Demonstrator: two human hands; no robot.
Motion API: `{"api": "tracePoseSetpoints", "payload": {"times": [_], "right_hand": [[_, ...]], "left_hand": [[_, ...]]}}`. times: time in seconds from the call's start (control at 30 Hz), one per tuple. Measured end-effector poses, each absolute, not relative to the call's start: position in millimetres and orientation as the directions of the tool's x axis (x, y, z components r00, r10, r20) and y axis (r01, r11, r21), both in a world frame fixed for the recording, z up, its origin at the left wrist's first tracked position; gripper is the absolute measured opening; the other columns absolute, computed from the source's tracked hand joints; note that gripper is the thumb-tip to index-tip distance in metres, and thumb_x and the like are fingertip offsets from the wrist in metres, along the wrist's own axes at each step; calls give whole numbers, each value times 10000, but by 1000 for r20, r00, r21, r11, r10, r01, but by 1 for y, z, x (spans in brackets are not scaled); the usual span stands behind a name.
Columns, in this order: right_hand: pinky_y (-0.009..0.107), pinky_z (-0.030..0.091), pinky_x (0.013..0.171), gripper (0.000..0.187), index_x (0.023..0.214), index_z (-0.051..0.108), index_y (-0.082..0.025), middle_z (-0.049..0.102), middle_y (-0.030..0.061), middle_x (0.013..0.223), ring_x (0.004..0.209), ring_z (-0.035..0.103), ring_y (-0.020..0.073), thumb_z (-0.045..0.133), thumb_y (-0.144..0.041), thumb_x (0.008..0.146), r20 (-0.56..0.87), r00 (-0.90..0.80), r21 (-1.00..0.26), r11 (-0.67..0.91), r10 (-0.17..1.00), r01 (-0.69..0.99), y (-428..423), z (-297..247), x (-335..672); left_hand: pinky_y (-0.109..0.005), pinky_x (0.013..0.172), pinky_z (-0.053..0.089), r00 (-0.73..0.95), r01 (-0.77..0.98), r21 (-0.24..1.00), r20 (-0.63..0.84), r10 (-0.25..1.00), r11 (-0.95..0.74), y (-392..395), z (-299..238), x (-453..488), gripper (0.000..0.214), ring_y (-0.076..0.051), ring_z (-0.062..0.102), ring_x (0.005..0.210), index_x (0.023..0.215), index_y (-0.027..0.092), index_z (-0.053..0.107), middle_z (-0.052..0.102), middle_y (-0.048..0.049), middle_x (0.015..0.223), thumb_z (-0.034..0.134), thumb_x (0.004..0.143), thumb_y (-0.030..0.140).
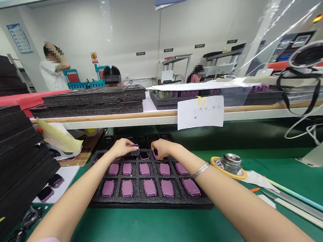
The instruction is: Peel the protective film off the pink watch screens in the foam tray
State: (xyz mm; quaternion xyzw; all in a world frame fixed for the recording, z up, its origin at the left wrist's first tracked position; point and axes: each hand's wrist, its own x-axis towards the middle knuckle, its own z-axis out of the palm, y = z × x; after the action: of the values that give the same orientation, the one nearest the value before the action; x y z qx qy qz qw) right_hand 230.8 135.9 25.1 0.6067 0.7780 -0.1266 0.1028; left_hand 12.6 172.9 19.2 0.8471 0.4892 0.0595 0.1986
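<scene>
A black foam tray [144,202] lies on the green mat in front of me, its near rows filled with several purple watch-like cases [150,187]. My left hand [122,147] reaches over the tray's far rows, fingers pinched on a purple case [135,150] with a dark face. Close to its right, my right hand [161,148] is curled around another purple case [155,154], held just above the tray. A silver bracelet [200,171] circles my right wrist.
Stacks of black foam trays [13,163] rise at the left, with two loose cases [50,186] on white paper beside them. A tape roll with a metal cup [230,164] stands right of the tray. A shelf [161,115] with a paper note crosses ahead; other people work beyond.
</scene>
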Motion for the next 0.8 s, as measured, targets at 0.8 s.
{"api": "tracePoseSetpoints", "payload": {"times": [0.8], "right_hand": [[338,626,875,485,1208,594,-220,744,58,1079,984,738,211,786,-321,774,351,9,-730,267,937,629,-12,7,242]], "left_hand": [[-185,426,252,456,-13,979,-177,872,205,5,9,16,340,-42,386,473,821,167,561,676,-48,853,707,725,460]]}}
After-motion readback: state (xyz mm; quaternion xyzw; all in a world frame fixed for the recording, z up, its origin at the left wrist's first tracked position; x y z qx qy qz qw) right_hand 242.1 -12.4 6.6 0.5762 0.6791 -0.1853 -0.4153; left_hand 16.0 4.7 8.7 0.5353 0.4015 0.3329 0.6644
